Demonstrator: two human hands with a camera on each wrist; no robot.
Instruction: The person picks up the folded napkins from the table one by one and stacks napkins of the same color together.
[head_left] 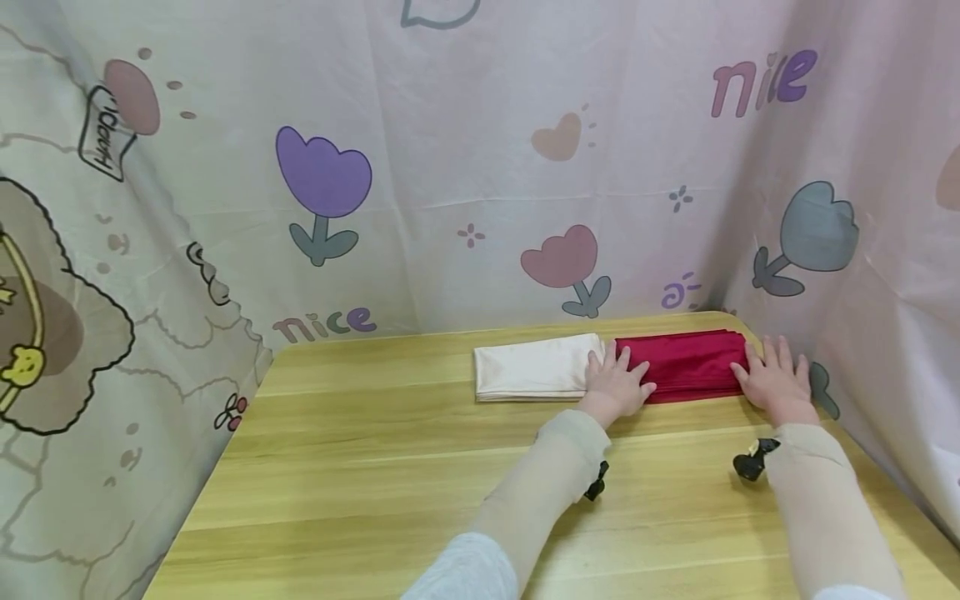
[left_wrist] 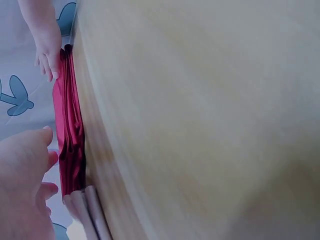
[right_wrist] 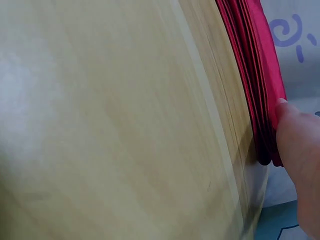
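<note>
A folded dark-red cloth [head_left: 686,364], smooth and shiny, lies near the table's back edge. Directly left of it is a folded cream cloth [head_left: 532,368]. My left hand [head_left: 618,385] spreads its fingers over where the two cloths meet, hiding part of that seam. At the red cloth's right end is my right hand [head_left: 776,382], fingers extended, with the thumb [right_wrist: 286,111] touching the cloth's edge. Stacked layers of the red cloth [left_wrist: 70,120] show from the side in the left wrist view, beside the rounded folds of the cream cloth [left_wrist: 87,212].
The wooden table [head_left: 352,467] extends to the left and in front of the cloths. A printed curtain [head_left: 442,158] hangs right behind the table and along both sides. Small black devices [head_left: 752,461] are strapped at the wrists.
</note>
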